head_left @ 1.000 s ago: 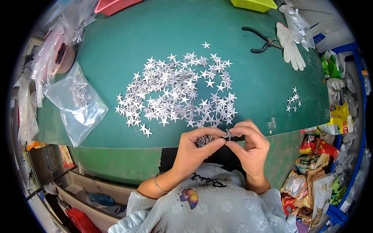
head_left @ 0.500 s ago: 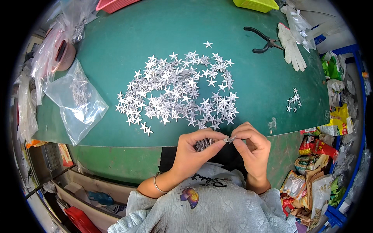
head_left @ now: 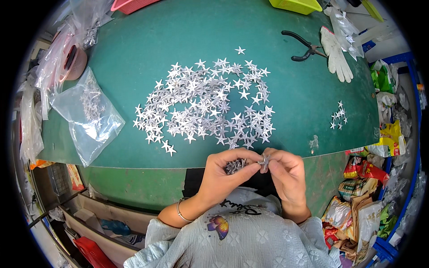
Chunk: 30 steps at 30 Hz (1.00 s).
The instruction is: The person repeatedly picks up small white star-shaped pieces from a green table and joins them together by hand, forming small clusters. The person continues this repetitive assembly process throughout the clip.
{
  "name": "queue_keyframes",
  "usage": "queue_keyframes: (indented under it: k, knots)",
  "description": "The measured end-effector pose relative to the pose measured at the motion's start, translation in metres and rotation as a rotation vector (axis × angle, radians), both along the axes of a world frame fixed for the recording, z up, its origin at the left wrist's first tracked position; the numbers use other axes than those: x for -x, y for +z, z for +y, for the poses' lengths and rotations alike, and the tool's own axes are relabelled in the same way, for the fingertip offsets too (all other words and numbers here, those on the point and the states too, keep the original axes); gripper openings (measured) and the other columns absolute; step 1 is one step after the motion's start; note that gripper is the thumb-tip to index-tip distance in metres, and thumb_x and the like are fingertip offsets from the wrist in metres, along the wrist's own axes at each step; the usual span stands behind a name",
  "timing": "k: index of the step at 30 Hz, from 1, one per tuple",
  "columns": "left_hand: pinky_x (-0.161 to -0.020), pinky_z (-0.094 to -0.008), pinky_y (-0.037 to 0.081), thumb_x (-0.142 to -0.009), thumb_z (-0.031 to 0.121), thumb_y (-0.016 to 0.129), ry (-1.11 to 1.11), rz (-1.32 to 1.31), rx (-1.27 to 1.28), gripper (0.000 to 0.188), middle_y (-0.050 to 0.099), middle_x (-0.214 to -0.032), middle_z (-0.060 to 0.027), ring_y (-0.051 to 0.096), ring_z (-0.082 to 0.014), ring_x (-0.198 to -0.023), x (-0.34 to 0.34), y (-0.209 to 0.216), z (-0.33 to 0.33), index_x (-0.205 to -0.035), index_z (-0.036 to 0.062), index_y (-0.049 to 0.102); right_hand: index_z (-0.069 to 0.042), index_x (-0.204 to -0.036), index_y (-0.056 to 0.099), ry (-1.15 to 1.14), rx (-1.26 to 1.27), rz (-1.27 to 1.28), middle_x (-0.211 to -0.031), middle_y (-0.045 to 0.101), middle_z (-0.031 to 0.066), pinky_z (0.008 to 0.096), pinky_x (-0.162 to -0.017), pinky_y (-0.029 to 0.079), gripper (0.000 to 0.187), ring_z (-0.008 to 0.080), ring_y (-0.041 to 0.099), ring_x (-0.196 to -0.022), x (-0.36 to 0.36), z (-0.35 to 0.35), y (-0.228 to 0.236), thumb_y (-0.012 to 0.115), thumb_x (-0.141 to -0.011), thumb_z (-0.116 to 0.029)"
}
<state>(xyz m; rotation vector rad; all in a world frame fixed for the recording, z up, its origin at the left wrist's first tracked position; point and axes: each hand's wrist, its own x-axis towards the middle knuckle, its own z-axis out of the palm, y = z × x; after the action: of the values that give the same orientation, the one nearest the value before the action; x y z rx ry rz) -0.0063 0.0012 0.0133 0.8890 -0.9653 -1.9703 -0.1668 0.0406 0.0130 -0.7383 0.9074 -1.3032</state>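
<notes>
My left hand (head_left: 225, 172) is closed around a clump of small silvery stars (head_left: 234, 166) shaped like starfish, partly hidden in its curled fingers. Between its thumb and forefinger tips and those of my right hand (head_left: 286, 174) is a single silvery star (head_left: 264, 162), pinched from both sides. Both hands are just off the near edge of the green table (head_left: 304, 102), above my lap. A wide pile of the same stars (head_left: 201, 102) covers the middle of the table, and one lone star (head_left: 240, 50) lies beyond it. A small group of stars (head_left: 339, 117) is at the right.
At the left lies a clear bag (head_left: 91, 120) with stars inside, near a pink container (head_left: 76, 64). Black-handled pliers (head_left: 304, 47) and a white glove (head_left: 335, 56) are at the far right. Pink (head_left: 129, 5) and yellow-green baskets (head_left: 297, 5) stand at the far edge.
The star between my fingertips has turned, so its arms now show more fully. My right hand has dropped slightly and its fingers have closed in toward the left hand.
</notes>
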Motion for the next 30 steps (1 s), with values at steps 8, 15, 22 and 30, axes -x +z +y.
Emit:
queue_keyframes:
  k: [8, 15, 22, 30]
  knots:
    - [-0.072, -0.0227, 0.046, -0.082, 0.0, 0.062, 0.056, -0.067, 0.037, 0.007, 0.065, -0.081, -0.0048, 0.057, -0.0084, -0.078, 0.001, 0.001, -0.001, -0.087, -0.0029, 0.065, 0.003, -0.084, 0.058, 0.021, -0.053, 0.116, -0.084, 0.058, 0.0063, 0.0244, -0.07, 0.042, 0.005, 0.0126, 0.054, -0.076, -0.007, 0.002, 0.003, 0.056, -0.086, -0.001]
    - [-0.07, -0.0216, 0.044, -0.08, 0.005, 0.065, 0.065, -0.167, -0.04, 0.007, 0.065, -0.08, -0.004, 0.056, -0.0068, -0.076, 0.0, -0.001, 0.001, -0.084, -0.0016, 0.065, 0.003, -0.089, 0.06, -0.235, 0.116, 0.471, -0.086, 0.06, 0.0061, 0.0247, -0.07, 0.04, 0.022, 0.0127, 0.051, -0.077, -0.019, 0.0, 0.007, 0.069, -0.07, 0.006]
    - [-0.065, -0.0194, 0.042, -0.081, 0.006, 0.064, 0.039, -0.081, -0.165, 0.01, 0.063, -0.079, -0.0007, 0.053, -0.0047, -0.071, 0.001, -0.005, 0.0, -0.087, -0.002, 0.066, 0.004, -0.095, 0.062, -0.166, 0.144, 0.371, -0.086, 0.061, 0.0073, 0.0241, -0.068, 0.041, 0.029, 0.0129, 0.051, -0.075, -0.009, -0.001, -0.001, 0.067, -0.068, 0.012]
    - [-0.047, -0.0159, 0.03, -0.082, 0.006, 0.063, 0.059, -0.124, -0.192, 0.014, 0.054, -0.068, 0.0017, 0.043, -0.0025, -0.054, 0.004, 0.0, 0.0, -0.094, -0.0013, 0.065, 0.001, -0.084, 0.064, -0.678, 0.194, 1.095, -0.081, 0.064, 0.008, 0.0242, -0.059, 0.04, 0.019, 0.0135, 0.051, -0.067, 0.047, -0.019, -0.025, 0.072, -0.067, 0.003]
